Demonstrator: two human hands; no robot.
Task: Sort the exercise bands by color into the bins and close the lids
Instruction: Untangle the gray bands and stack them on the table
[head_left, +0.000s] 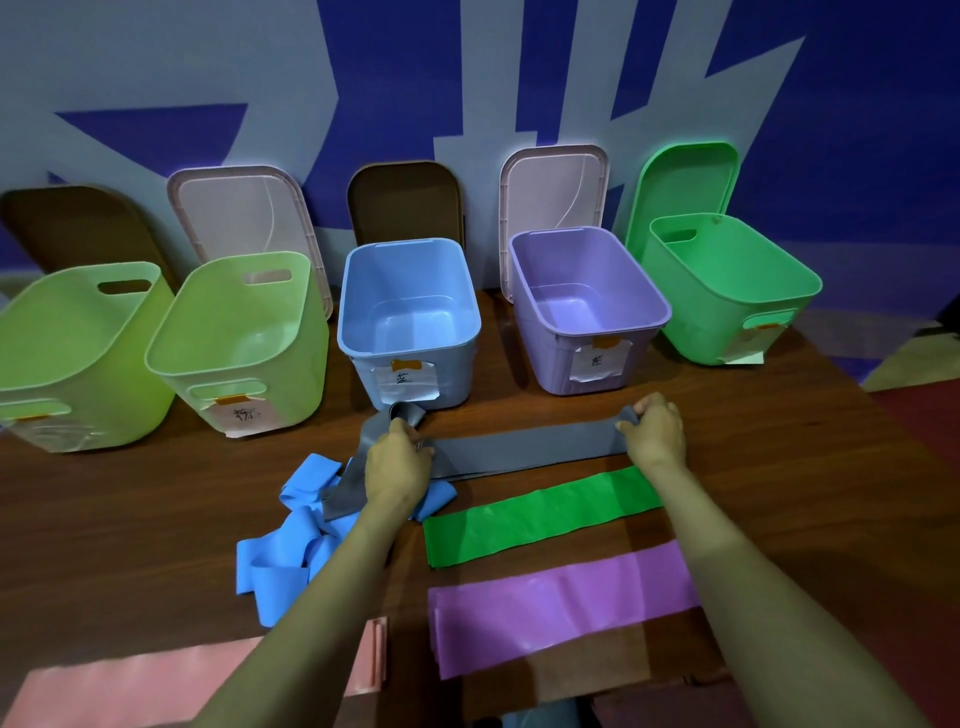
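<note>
Seen from the head camera: the left hand (397, 460) and right hand (655, 428) each pinch an end of a grey band (524, 451), stretched flat on the table (130, 499) between them (blue bin (410, 325) just beyond the left hand). Green band (540, 514) lies nearer the person.

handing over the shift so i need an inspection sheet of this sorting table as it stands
surface: brown wooden table
job's things: grey band stretched between both grips; blue bands heaped; green band, purple band, pink band flat; light green bins, blue bin, purple bin, green bin open, no band seen inside; lids leaning on wall
clutter: nothing seen
grips: left grip pinches grey band; right grip holds its end
cables: nothing seen
surroundings: blue and grey painted wall
</note>
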